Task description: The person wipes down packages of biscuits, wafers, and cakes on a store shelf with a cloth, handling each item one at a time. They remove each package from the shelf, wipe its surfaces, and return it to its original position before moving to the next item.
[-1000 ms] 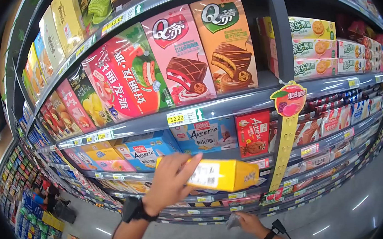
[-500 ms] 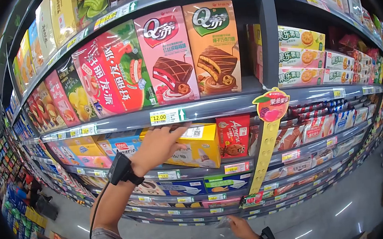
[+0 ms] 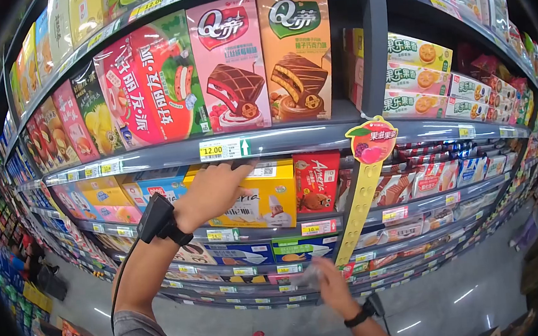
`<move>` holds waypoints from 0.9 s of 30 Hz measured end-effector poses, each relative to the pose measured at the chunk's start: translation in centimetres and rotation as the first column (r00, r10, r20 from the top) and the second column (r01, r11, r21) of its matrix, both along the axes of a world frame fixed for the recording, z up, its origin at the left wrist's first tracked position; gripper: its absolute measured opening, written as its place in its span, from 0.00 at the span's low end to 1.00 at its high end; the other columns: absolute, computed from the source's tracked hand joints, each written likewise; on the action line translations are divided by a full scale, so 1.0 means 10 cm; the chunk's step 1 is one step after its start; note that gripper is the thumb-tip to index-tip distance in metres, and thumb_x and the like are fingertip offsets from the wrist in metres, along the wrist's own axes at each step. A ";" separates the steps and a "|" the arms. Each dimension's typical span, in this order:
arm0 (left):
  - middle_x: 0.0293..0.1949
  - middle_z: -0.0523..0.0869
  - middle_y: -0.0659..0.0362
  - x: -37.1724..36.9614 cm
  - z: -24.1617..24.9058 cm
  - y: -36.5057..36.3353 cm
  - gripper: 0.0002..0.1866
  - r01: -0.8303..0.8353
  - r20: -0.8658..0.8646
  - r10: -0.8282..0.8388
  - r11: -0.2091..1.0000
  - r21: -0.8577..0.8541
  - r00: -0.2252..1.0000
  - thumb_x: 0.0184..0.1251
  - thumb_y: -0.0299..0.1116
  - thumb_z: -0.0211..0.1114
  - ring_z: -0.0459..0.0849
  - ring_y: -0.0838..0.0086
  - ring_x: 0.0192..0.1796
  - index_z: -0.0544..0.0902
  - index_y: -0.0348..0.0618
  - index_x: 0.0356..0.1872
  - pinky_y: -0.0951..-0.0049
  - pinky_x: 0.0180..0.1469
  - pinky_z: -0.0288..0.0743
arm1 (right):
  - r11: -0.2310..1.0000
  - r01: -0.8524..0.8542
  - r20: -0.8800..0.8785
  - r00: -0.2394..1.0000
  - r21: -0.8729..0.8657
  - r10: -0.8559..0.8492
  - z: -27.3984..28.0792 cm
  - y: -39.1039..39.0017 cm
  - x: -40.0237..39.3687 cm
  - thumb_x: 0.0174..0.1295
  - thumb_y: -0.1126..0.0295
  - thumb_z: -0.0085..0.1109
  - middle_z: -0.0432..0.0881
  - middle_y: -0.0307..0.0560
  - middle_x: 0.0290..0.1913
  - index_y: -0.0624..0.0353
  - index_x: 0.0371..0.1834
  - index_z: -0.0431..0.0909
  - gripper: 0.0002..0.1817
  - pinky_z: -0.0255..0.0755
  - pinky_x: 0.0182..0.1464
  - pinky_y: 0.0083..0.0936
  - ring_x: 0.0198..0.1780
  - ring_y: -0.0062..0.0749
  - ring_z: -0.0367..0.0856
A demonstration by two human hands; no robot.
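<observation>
Supermarket shelves; left hand fingers grip yellow box; right hand unclear.

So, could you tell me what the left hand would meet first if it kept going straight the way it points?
Probably nothing new: the left hand already rests on the yellow cardboard box; beyond sits the red Ameria box.

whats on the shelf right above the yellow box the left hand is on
Above the yellow box, which the left hand grips, stand a pink Q box and an orange Q box, upright and side by side. Anything behind them is covered.
</observation>
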State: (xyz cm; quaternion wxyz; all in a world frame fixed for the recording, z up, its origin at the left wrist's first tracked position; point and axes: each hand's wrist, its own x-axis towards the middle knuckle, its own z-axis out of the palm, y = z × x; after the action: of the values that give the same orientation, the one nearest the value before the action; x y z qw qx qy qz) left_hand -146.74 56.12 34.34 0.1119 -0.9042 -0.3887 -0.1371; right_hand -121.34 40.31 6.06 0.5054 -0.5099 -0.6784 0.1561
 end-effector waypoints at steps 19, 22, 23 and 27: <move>0.43 0.85 0.38 -0.03 -0.09 0.07 0.27 0.006 0.068 -0.007 1.000 0.003 0.998 0.72 0.40 0.67 0.85 0.42 0.46 0.75 0.44 0.69 0.48 0.52 0.76 | 0.903 0.265 0.475 0.781 0.337 -0.406 2.15 1.22 0.14 0.61 0.79 0.51 0.77 0.51 0.69 0.49 0.71 0.73 0.32 0.81 0.50 0.46 0.50 0.55 0.85; 0.38 0.86 0.40 0.04 -0.11 0.10 0.25 -0.001 0.066 0.000 1.000 0.015 0.998 0.73 0.42 0.66 0.86 0.43 0.44 0.78 0.43 0.66 0.48 0.51 0.77 | 0.913 0.261 0.458 0.801 0.312 -0.386 2.15 1.20 0.13 0.61 0.80 0.49 0.76 0.52 0.70 0.48 0.71 0.73 0.32 0.80 0.53 0.47 0.53 0.57 0.84; 0.39 0.86 0.40 0.07 -0.11 0.11 0.25 -0.015 0.051 0.015 1.000 0.003 0.999 0.73 0.42 0.65 0.86 0.43 0.44 0.78 0.43 0.66 0.48 0.51 0.77 | 0.914 0.256 0.449 0.808 0.315 -0.382 2.15 1.20 0.13 0.61 0.80 0.49 0.76 0.52 0.70 0.48 0.71 0.73 0.32 0.79 0.54 0.47 0.53 0.57 0.83; 0.48 0.87 0.43 0.19 -0.16 0.12 0.24 -0.063 0.061 0.063 0.998 -0.017 0.996 0.72 0.42 0.65 0.85 0.45 0.54 0.79 0.49 0.66 0.47 0.57 0.76 | 0.908 0.234 0.405 0.836 0.347 -0.371 2.10 1.20 0.15 0.60 0.82 0.47 0.75 0.53 0.71 0.49 0.71 0.73 0.33 0.79 0.56 0.46 0.56 0.59 0.82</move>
State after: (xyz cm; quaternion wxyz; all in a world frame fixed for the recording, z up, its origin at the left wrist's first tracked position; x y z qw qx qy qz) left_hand -144.87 57.32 32.75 0.0973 -0.8877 -0.4213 -0.1582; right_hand -119.81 52.33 27.02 0.4151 -0.5562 -0.7039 -0.1514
